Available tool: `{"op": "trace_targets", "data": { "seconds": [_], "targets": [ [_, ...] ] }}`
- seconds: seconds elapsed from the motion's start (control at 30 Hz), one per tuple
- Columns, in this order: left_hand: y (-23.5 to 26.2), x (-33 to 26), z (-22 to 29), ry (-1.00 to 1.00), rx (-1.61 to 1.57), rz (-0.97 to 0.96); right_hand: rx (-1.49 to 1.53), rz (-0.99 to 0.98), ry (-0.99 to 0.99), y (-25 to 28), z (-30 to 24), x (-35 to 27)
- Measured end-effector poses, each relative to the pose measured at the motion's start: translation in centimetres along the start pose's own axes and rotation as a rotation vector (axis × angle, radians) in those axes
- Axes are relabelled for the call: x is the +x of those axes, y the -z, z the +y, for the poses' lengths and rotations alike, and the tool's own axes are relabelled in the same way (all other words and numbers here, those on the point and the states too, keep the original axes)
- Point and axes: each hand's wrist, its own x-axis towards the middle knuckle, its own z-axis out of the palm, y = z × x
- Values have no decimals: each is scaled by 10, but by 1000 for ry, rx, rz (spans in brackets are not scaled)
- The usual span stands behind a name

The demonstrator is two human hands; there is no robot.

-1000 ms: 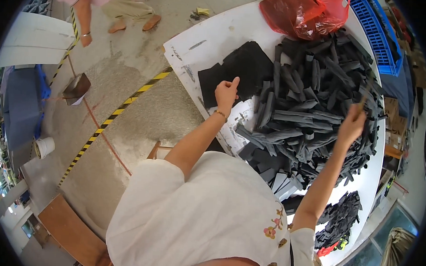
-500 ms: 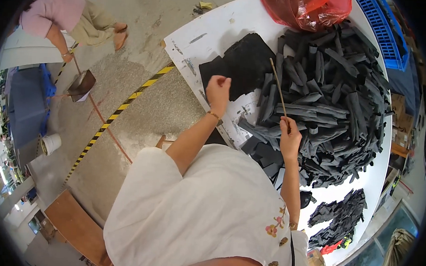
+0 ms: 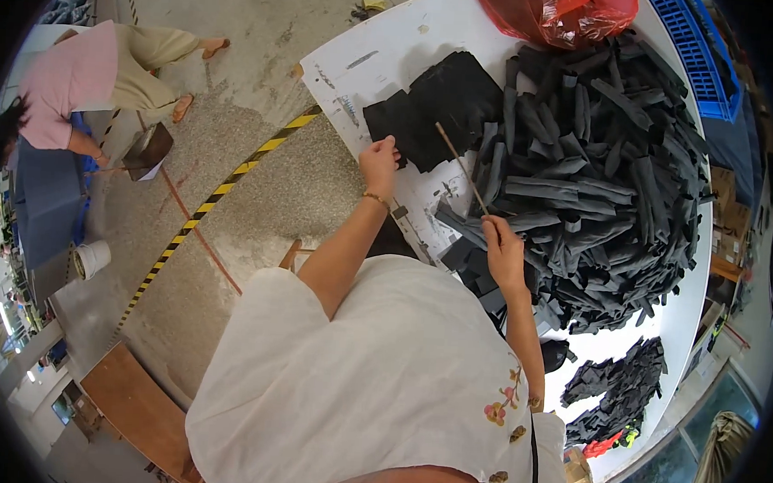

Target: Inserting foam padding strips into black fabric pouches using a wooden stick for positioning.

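Right grip [image 3: 505, 255] clamping thin brown wooden-looking stick [image 3: 462, 169], pointing far-left toward flat black fabric-like sheets [image 3: 455, 96]; left grip [image 3: 378, 166] lying nearer, closure indiscernible.

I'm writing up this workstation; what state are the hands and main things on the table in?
Left hand: fingers curled, near the black material.
Right hand: closed on the thin stick.
Thin stick: held by one end.
Black material: lying flat.
Dark rolled strips: loosely heaped.
Smaller dark pieces: loosely piled.
Red bag: crumpled.

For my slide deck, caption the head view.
Right hand holds a thin stick, left hand by flat black material, near a heap of dark grey strips on a white table.
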Motion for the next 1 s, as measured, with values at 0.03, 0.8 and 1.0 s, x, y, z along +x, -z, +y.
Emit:
{"op": "trace_targets", "data": {
  "seconds": [0.03, 0.8, 1.0],
  "targets": [
    [4, 0, 3, 59, -75, -50, -25, -31, 14, -1, 2, -3],
    [24, -83, 23, 209, 6, -712, 102, -31, 84, -46, -1, 17],
    [9, -22, 44, 87, -487, -419, 327, -153, 32, -49, 7, 12]
  ]
}}
